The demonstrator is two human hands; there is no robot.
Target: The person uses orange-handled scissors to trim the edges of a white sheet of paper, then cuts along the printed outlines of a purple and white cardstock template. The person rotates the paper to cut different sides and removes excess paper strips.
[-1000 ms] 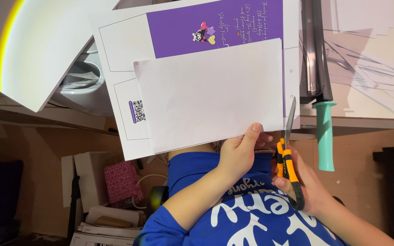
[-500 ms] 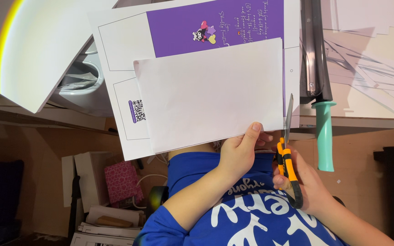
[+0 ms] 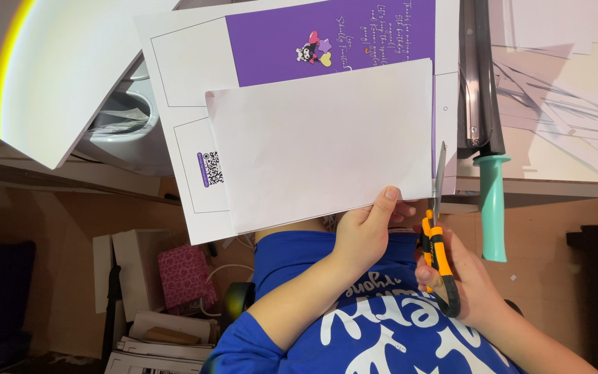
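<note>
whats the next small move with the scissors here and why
Probably close the scissors and feed them further along the right edge of the printed sheet. The blades sit at that edge just beyond the lower corner, the right hand grips the orange handles, and the left hand pinches the sheet steady beside them.

Your left hand (image 3: pixel 365 232) pinches the lower edge of the white printed paper sheet with a purple panel (image 3: pixel 313 131). Your right hand (image 3: pixel 461 277) grips the orange-and-black-handled scissors (image 3: pixel 437 228), blades at the sheet's right edge. A teal-handled paper trimmer (image 3: pixel 486 138) lies on the counter (image 3: pixel 576 159) just beside them.
</note>
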